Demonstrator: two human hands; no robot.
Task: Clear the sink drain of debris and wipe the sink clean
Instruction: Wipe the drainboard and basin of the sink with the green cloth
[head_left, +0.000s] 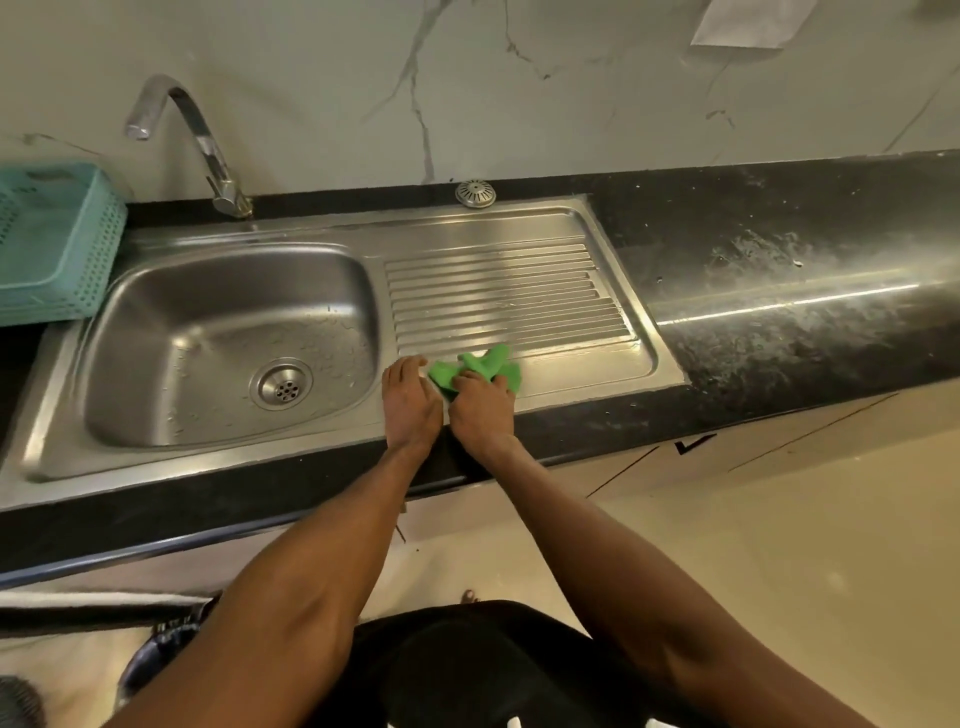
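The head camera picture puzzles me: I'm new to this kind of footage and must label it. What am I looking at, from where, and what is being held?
There is no machine here. A person wears a wide-angle camera on the head, so you look down along their own two bare arms. Below is a steel sink set in a dark countertop: the basin with its drain on the left, the ribbed draining board on the right, a tap behind. A loose strainer cap lies at the back edge, and a teal basket stands at far left. The right hand grips a crumpled green cloth on the near edge of the draining board. The left hand rests beside it, fingers at the cloth's edge.
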